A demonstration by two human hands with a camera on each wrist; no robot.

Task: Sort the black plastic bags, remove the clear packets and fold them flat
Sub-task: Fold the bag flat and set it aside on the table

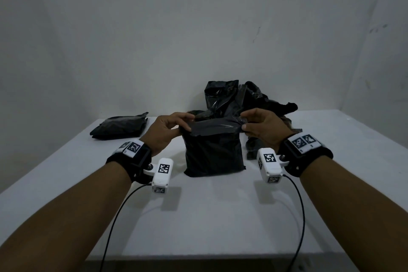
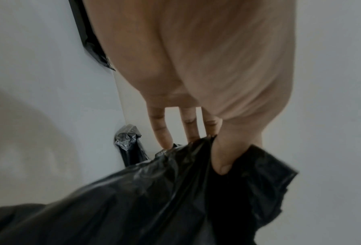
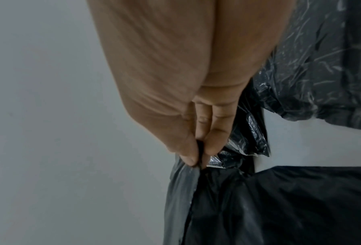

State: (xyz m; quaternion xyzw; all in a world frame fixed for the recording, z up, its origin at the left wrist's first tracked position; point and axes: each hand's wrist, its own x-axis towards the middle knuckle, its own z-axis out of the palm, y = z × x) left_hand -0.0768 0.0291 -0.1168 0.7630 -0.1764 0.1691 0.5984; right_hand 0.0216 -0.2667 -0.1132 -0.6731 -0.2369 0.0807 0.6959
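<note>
Our left hand (image 1: 164, 130) and right hand (image 1: 262, 127) pinch the top corners of 1 black bag (image 1: 213, 150) above the worktop (image 1: 198, 216).

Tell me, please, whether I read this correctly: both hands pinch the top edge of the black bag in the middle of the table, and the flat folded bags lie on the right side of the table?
Not quite. The left hand and right hand do pinch the top edge of the black bag, but the folded bags lie on the left side of the table, as the head view shows.
</note>
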